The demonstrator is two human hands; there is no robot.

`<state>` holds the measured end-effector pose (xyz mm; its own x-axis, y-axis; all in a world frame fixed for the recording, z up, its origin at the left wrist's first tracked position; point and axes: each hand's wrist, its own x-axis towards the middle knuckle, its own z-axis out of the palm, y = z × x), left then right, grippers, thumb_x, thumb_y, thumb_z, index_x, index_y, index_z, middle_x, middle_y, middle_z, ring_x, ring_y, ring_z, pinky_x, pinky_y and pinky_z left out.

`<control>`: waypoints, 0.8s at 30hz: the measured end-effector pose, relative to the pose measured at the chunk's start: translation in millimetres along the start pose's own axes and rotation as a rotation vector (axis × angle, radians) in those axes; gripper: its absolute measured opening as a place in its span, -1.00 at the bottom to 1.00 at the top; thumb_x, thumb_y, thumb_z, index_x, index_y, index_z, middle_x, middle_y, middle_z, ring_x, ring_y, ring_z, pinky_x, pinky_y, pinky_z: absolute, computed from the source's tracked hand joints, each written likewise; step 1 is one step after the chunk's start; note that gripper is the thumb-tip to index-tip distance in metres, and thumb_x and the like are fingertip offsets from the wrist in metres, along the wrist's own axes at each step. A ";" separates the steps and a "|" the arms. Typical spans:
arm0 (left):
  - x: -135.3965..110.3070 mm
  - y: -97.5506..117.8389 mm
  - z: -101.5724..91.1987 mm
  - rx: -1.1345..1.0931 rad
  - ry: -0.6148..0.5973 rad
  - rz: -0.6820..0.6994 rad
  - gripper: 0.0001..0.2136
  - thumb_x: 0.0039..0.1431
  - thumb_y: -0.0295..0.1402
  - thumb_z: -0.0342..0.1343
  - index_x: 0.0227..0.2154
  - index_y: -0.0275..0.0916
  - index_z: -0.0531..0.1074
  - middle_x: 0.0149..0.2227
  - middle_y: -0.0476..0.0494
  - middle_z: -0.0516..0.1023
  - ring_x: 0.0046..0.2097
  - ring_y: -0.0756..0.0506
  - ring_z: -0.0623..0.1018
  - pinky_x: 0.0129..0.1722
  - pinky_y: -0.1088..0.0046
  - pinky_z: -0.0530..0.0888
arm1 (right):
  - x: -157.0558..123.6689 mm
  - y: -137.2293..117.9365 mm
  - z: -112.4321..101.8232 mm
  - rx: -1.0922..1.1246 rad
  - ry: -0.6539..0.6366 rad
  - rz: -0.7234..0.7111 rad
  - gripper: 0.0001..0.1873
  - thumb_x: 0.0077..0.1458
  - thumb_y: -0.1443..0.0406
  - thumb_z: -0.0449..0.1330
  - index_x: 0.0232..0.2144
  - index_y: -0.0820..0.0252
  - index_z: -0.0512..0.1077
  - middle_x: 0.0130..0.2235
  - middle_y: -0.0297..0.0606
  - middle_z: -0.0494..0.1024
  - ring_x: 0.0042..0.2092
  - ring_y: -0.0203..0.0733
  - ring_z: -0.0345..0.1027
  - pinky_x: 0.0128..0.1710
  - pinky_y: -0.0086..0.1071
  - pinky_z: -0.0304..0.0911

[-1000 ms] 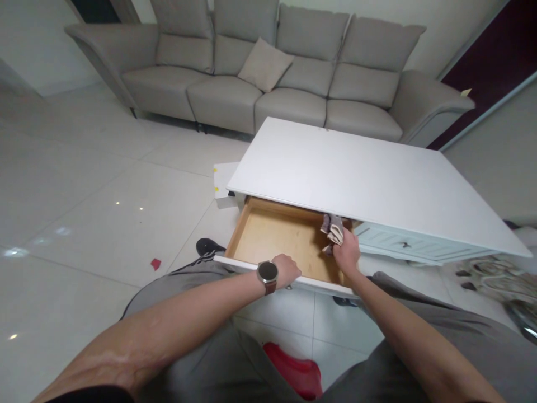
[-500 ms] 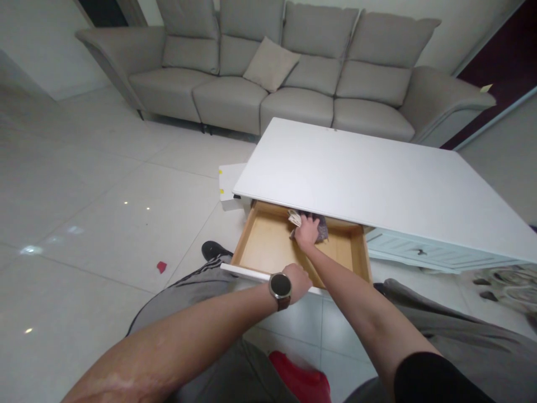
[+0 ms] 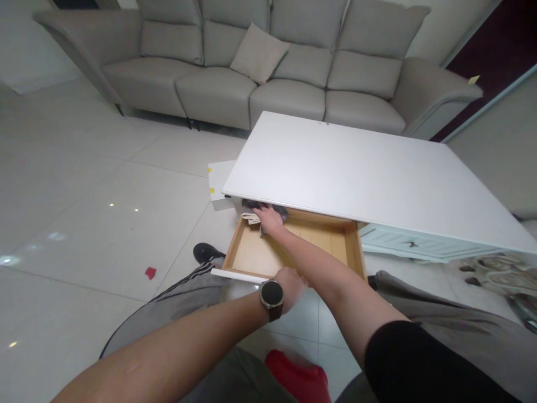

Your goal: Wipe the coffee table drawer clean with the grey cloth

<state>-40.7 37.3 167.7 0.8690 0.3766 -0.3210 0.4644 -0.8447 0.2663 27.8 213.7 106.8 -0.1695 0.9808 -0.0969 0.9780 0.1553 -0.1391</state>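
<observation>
1. Head view: cloth (image 3: 250,218) near the far left corner of the drawer (image 3: 254,253), grasped under your right hand (image 3: 271,219), fingers slightly spread.
2. Your left hand (image 3: 291,288) clasps the drawer's front edge.
3. White tabletop (image 3: 356,168) overhead; grey sofa (image 3: 289,98) beyond, on tiles (image 3: 168,157).

A bunched cloth (image 3: 250,219) is held by the right hand (image 3: 271,219) at the left rear of the pulled-out drawer (image 3: 254,254). Its front is gripped by the left hand (image 3: 290,288).
</observation>
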 end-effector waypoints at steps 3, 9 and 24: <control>-1.3 -0.2 -11.2 0.066 -0.104 0.059 -0.74 0.30 -0.57 0.02 -0.21 -0.35 0.65 -0.21 -0.35 0.70 -0.13 -0.28 0.68 -0.21 0.26 0.57 | -26.0 25.9 5.1 -0.086 -0.024 -0.085 -0.48 0.33 0.41 -0.05 0.25 -0.03 0.36 0.46 -0.29 0.10 0.37 0.01 -0.02 0.05 -0.17 0.38; -7.3 1.6 -29.3 0.113 -0.171 0.072 -0.71 0.33 -0.53 0.01 -0.07 -0.29 0.62 -0.15 -0.36 0.69 -0.08 -0.24 0.67 -0.20 0.30 0.55 | -92.2 93.5 7.0 -0.214 -0.018 -0.046 -0.45 0.34 0.40 -0.09 0.30 0.05 0.31 0.48 -0.26 0.06 0.33 0.02 0.03 0.04 -0.15 0.35; -8.7 2.6 -38.9 0.165 -0.241 0.095 -0.73 0.35 -0.48 0.02 -0.03 -0.29 0.59 -0.08 -0.36 0.67 -0.02 -0.25 0.63 -0.18 0.31 0.49 | -175.4 217.3 -9.6 -0.185 0.064 0.700 -0.41 0.21 0.35 0.12 0.29 0.20 0.31 0.17 0.11 0.45 0.20 0.25 0.24 0.05 -0.06 0.33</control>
<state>-40.4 46.6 206.6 0.8324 0.2089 -0.5133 0.3321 -0.9296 0.1601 271.2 76.5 103.0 0.5058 0.8616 -0.0431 0.8599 -0.4996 0.1043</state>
